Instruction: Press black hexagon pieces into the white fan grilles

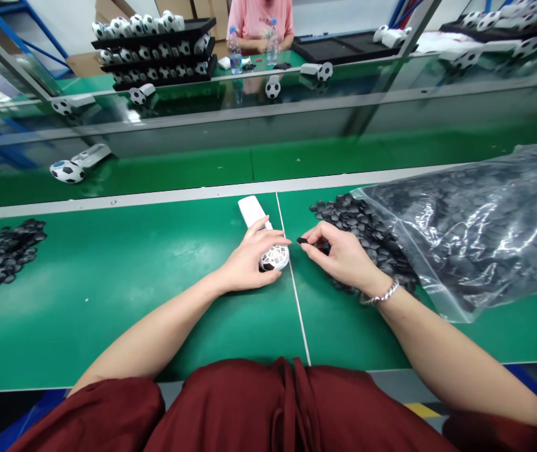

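On the green table lies a white device with a long handle and a round soccer-ball head (pixel 275 257). Its head is a white lattice with gaps, and a black patch shows at its lower left. My left hand (pixel 254 258) is closed around the head, thumb below and fingers above. Just right of it, my right hand (pixel 339 251) pinches a small black piece (pixel 302 240) between thumb and fingertips, apart from the head. Behind and under that hand spreads a pile of black pieces (pixel 357 220).
A clear plastic bag (pixel 489 220) full of black pieces lies at the right. Another black pile (pixel 5 254) is at the far left. Beyond the table edge, a belt (pixel 179 166) carries a soccer-ball device (pixel 68 171). Across it sits a person (pixel 261 25) near stacked trays (pixel 155 53).
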A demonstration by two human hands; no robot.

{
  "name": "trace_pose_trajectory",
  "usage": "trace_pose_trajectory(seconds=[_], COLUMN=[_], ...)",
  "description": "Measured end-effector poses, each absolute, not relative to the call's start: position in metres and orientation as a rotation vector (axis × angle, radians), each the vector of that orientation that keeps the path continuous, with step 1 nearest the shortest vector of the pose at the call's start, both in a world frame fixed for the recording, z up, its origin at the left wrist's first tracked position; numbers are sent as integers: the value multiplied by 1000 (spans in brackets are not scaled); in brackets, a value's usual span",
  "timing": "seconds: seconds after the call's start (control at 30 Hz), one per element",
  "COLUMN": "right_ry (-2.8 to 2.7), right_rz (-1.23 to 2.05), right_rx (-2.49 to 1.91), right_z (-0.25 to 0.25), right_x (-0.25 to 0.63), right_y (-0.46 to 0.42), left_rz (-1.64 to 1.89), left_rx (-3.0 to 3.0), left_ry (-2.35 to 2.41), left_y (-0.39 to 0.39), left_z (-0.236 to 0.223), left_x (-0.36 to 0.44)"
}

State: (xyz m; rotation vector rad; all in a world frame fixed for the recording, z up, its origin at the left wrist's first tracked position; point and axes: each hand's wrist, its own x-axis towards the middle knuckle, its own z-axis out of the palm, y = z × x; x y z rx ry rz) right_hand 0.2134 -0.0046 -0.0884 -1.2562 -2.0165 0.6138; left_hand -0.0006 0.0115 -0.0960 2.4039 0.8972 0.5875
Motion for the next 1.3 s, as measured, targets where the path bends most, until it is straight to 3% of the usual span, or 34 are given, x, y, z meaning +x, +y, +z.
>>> trace_pose_trajectory(seconds=[0.33, 0.6, 1.3], right_ry=[-2149, -2048, -2171], right_rz=[504, 726, 667], right_rx=[-1169, -1190, -1019], right_z=[-86, -91, -87], right_x=[208, 209, 207], right_y=[-8, -5, -9], left_rz=[655, 608, 631], left_rx=[2415, 2389, 2344], left_ry=[826, 841, 849], left_y=[14, 14, 14], left_z=[-101, -98, -97], left_x=[-1, -1, -4])
